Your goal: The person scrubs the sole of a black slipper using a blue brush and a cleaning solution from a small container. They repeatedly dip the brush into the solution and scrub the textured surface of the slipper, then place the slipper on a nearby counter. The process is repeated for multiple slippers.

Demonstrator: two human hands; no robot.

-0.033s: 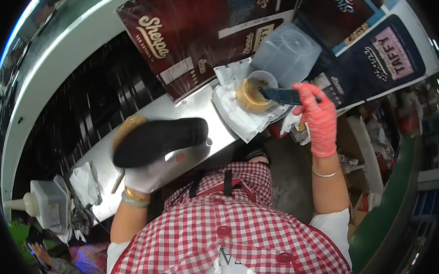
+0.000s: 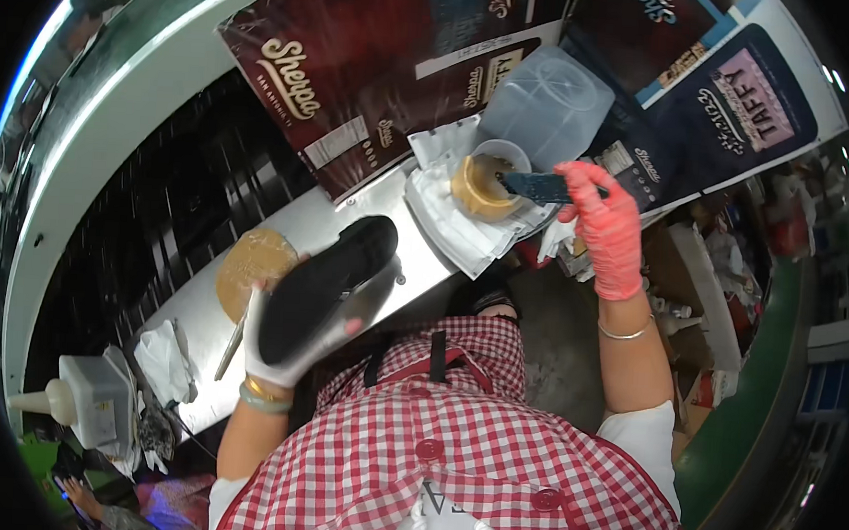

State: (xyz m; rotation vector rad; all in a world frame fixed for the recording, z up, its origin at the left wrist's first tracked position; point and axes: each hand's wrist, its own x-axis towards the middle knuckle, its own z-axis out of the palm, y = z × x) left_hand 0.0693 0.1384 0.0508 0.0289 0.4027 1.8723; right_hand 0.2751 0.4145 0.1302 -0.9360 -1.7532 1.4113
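Observation:
My left hand (image 2: 281,353), in a white glove, is closed round a black shoe sole (image 2: 323,284), tilted above the metal bench. Beside it on the bench lies a round tan pad or lump (image 2: 248,270); what it is made of I cannot tell. My right hand (image 2: 604,226), in a pink glove, pinches a dark, flat-handled brush (image 2: 539,186). The brush's far end reaches into the mouth of a tan-coated pot (image 2: 484,193); its tip is hidden there. A clear plastic cup rim (image 2: 502,154) shows at the pot's back.
The pot stands on white cloth (image 2: 437,208) on the metal bench (image 2: 341,215). Behind it sits a translucent plastic tub (image 2: 548,108), against dark printed sheets (image 2: 387,62). At the left are a thin metal tool (image 2: 231,351), crumpled white paper (image 2: 165,359) and a nozzle bottle (image 2: 91,401).
My left hand has turned and shifted the shoe sole slightly right, uncovering more of the tan round thing. The brush stays at the pot, my right hand barely moved.

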